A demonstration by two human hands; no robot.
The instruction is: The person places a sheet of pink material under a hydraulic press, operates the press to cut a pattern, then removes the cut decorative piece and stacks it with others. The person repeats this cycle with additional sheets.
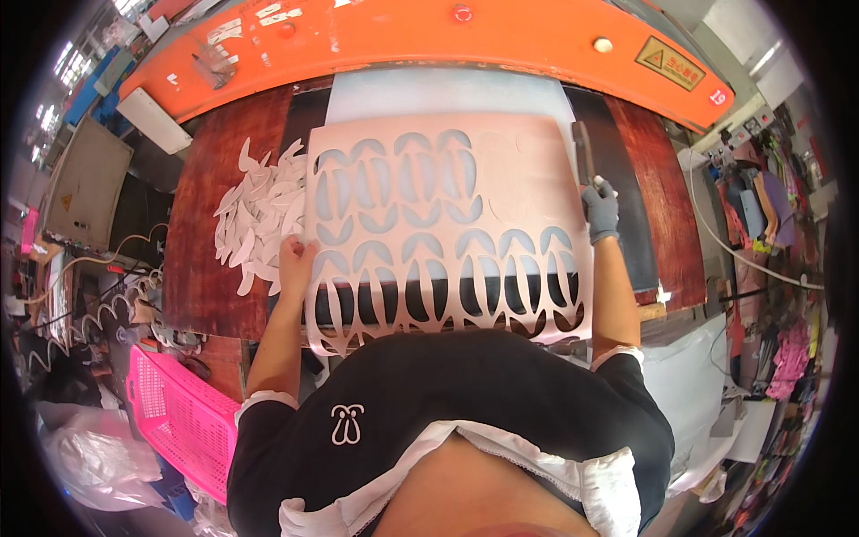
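Observation:
A pale pink sheet [537,201] with rows of cut-out shapes lies in front of me, its near end reaching over the table edge by my body. My bare left hand [297,254] pinches the sheet's left edge. My right hand [602,208], in a grey glove with pale fingertips, is beside its right edge. Its fingers are closed on the near end of a dark narrow piece [583,152], seen edge-on, whose kind I cannot make out. Through the holes shows a pale blue-white board [447,92]. Left of the sheet lies a heap of loose pale cut pieces [261,210].
An orange machine beam [376,52] with a red button spans the far side. The reddish-brown table [201,259] runs left and right. A pink plastic basket [183,416] stands at lower left. Coloured materials [769,210] are piled along the right.

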